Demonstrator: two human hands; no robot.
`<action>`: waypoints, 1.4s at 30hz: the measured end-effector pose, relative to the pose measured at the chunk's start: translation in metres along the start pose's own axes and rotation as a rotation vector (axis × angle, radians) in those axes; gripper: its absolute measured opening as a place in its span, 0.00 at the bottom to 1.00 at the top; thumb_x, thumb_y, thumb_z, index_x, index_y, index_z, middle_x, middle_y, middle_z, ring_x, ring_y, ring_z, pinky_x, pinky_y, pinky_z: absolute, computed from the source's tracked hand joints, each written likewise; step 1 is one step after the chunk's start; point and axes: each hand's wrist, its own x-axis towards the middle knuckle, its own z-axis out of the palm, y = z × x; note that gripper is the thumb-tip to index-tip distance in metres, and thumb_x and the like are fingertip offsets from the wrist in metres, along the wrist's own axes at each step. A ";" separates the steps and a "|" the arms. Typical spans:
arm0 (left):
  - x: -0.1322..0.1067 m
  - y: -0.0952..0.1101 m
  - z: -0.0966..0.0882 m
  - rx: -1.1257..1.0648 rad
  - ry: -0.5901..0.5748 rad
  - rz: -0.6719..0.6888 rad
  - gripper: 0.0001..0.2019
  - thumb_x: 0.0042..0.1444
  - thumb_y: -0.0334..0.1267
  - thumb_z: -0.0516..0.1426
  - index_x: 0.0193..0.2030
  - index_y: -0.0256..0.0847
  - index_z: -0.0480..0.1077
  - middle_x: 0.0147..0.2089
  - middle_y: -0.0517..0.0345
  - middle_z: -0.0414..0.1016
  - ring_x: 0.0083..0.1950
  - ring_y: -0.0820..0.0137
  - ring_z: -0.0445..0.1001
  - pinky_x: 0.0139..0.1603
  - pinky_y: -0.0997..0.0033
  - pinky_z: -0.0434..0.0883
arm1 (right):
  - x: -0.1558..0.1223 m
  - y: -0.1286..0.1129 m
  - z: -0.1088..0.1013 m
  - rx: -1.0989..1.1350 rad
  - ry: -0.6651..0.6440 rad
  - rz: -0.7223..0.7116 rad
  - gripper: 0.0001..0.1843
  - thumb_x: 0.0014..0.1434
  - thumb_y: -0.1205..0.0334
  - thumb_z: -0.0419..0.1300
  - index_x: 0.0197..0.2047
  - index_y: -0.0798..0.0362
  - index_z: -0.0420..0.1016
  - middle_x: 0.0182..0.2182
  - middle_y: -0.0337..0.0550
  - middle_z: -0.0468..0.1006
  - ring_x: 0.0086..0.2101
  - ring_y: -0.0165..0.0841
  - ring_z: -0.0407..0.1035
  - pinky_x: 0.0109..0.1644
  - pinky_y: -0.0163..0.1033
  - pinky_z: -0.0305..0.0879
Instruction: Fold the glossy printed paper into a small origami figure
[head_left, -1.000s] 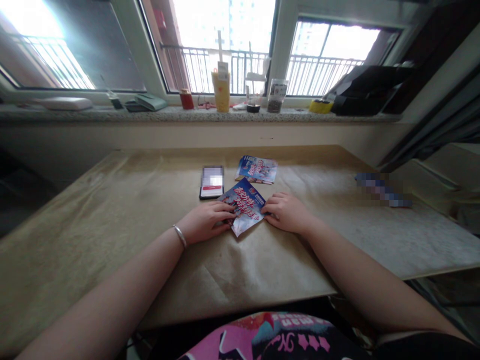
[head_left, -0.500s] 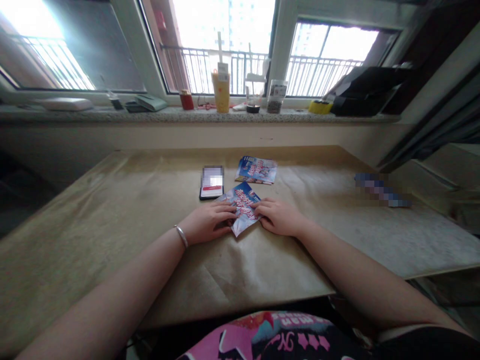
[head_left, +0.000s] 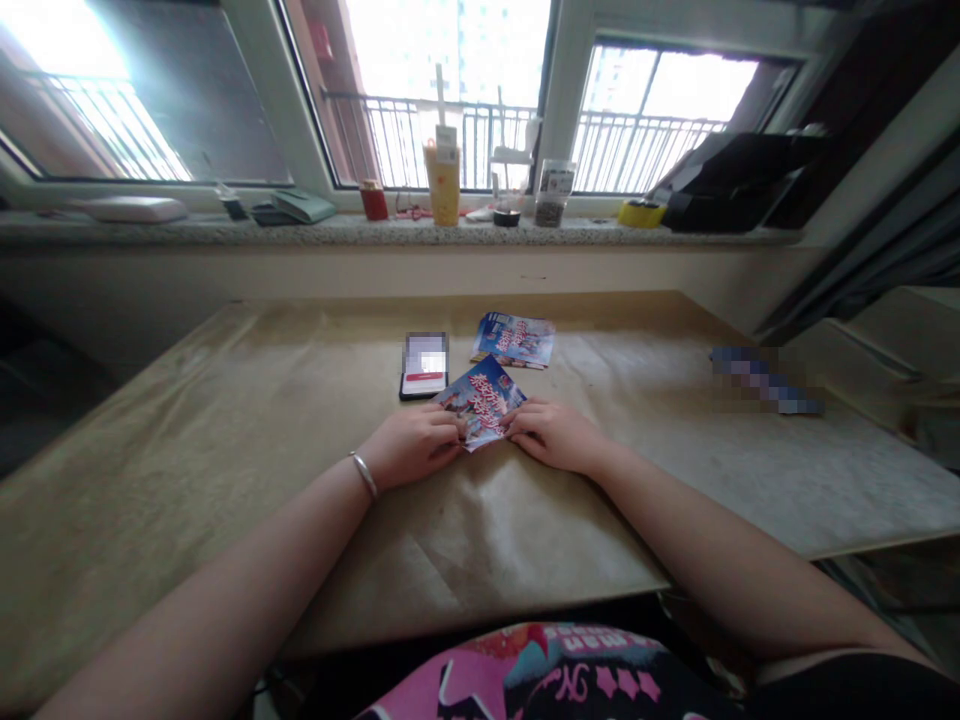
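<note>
On the windowsill, a tall cup holds something yellow, a clear tub something dark. On the table, the left hand and right hand grasp opposite edges of a cornerwise blue leaflet with red-and-white lettering.

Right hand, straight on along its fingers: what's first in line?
The blue leaflet: the right hand's fingertips are at its edge. Across it, the left hand looks next in line, though exact heights are hard to judge from this one view.
</note>
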 end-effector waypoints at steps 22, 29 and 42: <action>0.009 -0.006 0.013 -0.219 0.114 -0.346 0.15 0.59 0.41 0.49 0.26 0.38 0.70 0.32 0.55 0.72 0.40 0.67 0.67 0.45 0.66 0.64 | 0.003 0.003 0.009 0.196 0.084 0.154 0.10 0.57 0.65 0.57 0.41 0.51 0.76 0.36 0.42 0.80 0.36 0.32 0.72 0.42 0.37 0.66; 0.010 -0.007 0.018 -0.118 0.088 -0.436 0.12 0.54 0.42 0.54 0.25 0.38 0.71 0.35 0.53 0.73 0.43 0.63 0.67 0.50 0.61 0.63 | 0.001 0.004 0.011 0.137 0.124 0.257 0.08 0.55 0.67 0.58 0.38 0.51 0.77 0.33 0.40 0.79 0.31 0.29 0.70 0.36 0.32 0.64; 0.012 0.000 0.021 -0.044 0.109 -0.471 0.09 0.55 0.39 0.54 0.26 0.38 0.68 0.34 0.53 0.69 0.39 0.64 0.66 0.44 0.64 0.65 | 0.000 0.002 0.009 -0.156 0.079 0.050 0.11 0.61 0.60 0.56 0.40 0.48 0.80 0.38 0.43 0.78 0.38 0.32 0.69 0.41 0.37 0.65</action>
